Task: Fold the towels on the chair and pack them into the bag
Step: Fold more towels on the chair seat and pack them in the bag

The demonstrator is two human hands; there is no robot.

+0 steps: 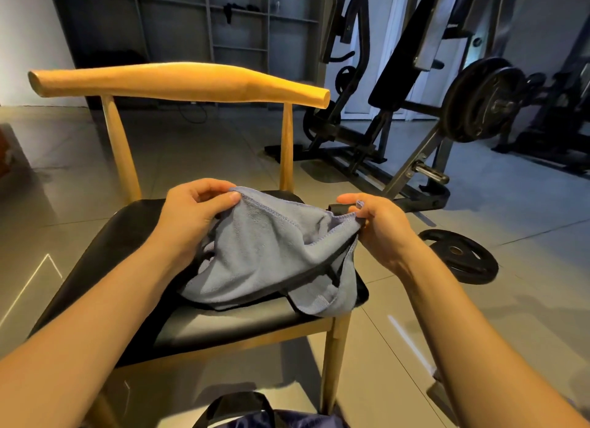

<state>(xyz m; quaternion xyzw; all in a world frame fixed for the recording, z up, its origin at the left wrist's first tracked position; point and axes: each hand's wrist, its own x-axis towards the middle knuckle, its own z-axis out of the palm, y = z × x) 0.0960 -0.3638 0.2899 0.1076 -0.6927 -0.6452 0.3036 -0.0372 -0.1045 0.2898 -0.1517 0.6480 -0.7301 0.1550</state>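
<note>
We're early: both hands, left hand [191, 210] and right hand [376, 223], pinch the towel [271, 245] unfolded over the chair [223, 325]; the bag [255, 415], probably, sits near, unpacked.

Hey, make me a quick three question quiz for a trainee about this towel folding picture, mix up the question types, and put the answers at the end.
1. True or false: the left hand and the right hand each pinch the blue towel at its stitched edge.
2. Relative to the chair, where does the weight plate lie? A: on its seat. B: on the floor to its right. C: leaning on its backrest.
3. Fill the gap: the bag shows at the ____ edge of the picture, and the blue towel is not yet in it.

Key: 1 true; 2 B; 3 bottom.
</note>
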